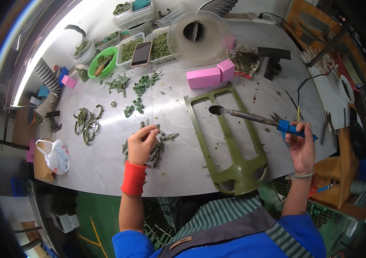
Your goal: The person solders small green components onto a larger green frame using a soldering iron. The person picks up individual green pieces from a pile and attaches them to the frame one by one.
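Spoon-tipped tool with blue handle is in the right hand, whose fingers are closed around this handle. Its dark tip is above the upper part of an olive-green frame, which lies on the table; I cannot tell if they touch. The left hand has its fingertips pinched on a small green part, just over a loose pile of grey-green pieces. Two pink blocks are beyond the frame, left of a camouflage-patterned cloth.
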Tool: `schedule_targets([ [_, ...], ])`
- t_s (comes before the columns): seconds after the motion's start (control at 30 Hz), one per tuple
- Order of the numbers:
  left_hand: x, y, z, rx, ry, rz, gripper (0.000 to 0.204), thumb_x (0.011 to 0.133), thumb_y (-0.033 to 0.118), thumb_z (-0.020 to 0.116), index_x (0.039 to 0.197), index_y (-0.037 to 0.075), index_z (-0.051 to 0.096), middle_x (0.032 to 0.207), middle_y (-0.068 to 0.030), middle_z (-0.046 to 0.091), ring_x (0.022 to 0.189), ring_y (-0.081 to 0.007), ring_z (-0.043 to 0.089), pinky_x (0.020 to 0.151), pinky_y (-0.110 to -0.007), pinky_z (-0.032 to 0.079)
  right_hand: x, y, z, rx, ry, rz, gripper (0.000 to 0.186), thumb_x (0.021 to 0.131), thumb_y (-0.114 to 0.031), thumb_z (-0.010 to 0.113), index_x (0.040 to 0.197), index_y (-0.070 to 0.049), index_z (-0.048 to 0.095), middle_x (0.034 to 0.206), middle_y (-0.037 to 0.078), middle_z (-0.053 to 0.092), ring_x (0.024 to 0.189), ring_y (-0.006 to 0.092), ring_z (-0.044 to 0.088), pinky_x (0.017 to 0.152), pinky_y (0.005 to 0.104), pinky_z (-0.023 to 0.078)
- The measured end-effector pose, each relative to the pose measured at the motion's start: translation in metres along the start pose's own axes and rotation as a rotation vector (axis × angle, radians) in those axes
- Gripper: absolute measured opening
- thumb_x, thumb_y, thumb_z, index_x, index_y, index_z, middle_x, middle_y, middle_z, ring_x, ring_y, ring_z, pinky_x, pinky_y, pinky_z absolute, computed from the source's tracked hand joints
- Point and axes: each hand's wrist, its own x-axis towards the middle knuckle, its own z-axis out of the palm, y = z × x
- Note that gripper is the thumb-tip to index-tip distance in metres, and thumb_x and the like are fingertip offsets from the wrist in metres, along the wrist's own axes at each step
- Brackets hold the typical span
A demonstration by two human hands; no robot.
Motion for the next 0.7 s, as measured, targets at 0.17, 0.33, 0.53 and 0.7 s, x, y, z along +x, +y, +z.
schedule_targets([
  [0.17, -0.004, -0.001, -0.005, -0.258, -0.136, 0.040, 0.020, 0.098, 0.007, 0.051, 0.110, -0.004, 0.063, 0.087, -0.0086, 0.067, 0.074, -0.0092, 0.062, 0.067, -0.021, 0.051, -0.002, 0.001, -0.002, -0.036, -0.025, -0.023, 0.032, 0.100, -0.035, 0.050, 0.092, -0.004, 0.055, 0.102, 0.010, 0.059, 0.076, 0.0176, 0.065, 0.070, 0.0289, 0.057],
  [0.33, -0.008, 0.002, -0.007, -0.273, -0.300, 0.010, 0.021, 0.098, 0.008, 0.050, 0.114, -0.003, 0.059, 0.092, -0.0102, 0.069, 0.080, -0.0088, 0.061, 0.073, -0.022, 0.050, -0.005, -0.003, -0.005, -0.103, -0.087, -0.070, 0.031, 0.100, -0.032, 0.050, 0.098, -0.001, 0.055, 0.104, 0.011, 0.058, 0.080, 0.0184, 0.068, 0.070, 0.0291, 0.060],
  [0.53, -0.007, 0.001, 0.004, -0.378, -0.447, -0.214, 0.023, 0.093, 0.008, 0.059, 0.113, -0.004, 0.059, 0.097, -0.0094, 0.070, 0.082, -0.0097, 0.061, 0.076, -0.023, 0.050, -0.010, -0.014, -0.005, -0.117, -0.130, -0.104, 0.030, 0.101, -0.029, 0.048, 0.100, 0.000, 0.053, 0.102, 0.011, 0.058, 0.079, 0.0188, 0.069, 0.069, 0.0296, 0.060],
  [0.7, -0.014, -0.003, 0.017, -0.123, -0.406, -0.098, 0.017, 0.089, 0.006, 0.063, 0.104, -0.002, 0.063, 0.097, -0.0065, 0.068, 0.081, -0.0103, 0.061, 0.076, -0.023, 0.050, -0.012, -0.015, -0.011, -0.129, -0.106, -0.089, 0.029, 0.101, -0.029, 0.047, 0.098, -0.001, 0.053, 0.099, 0.011, 0.059, 0.077, 0.0182, 0.069, 0.067, 0.0287, 0.060],
])
